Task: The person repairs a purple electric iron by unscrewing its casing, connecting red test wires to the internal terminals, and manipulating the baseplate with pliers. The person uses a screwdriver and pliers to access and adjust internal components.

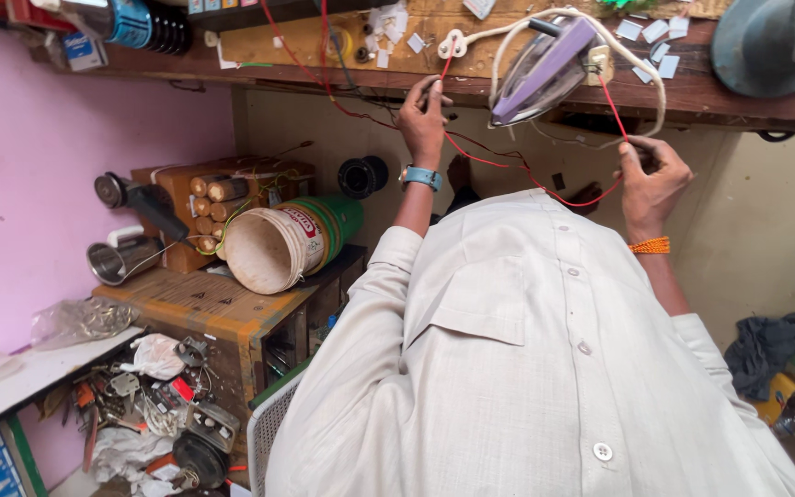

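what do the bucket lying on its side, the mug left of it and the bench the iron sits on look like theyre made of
Bucket: likely plastic, with a dull, stained whitish inside and a thin rim. Mug: probably steel, since it is shiny and mirrors its surroundings. Bench: wood, dark brown and worn, with visible grain and a thick plank edge. Iron: purple body looks like smooth plastic; its underside cannot be seen.

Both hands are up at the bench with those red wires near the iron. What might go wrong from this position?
1. The red wire loops loosely between the left hand and the right hand; a pull could snag it on the purple iron.
2. The iron sits tilted at the edge of the wooden bench, so a tug on its white cord might tip it off.
3. Paper scraps scattered by the wiring could hide loose ends.
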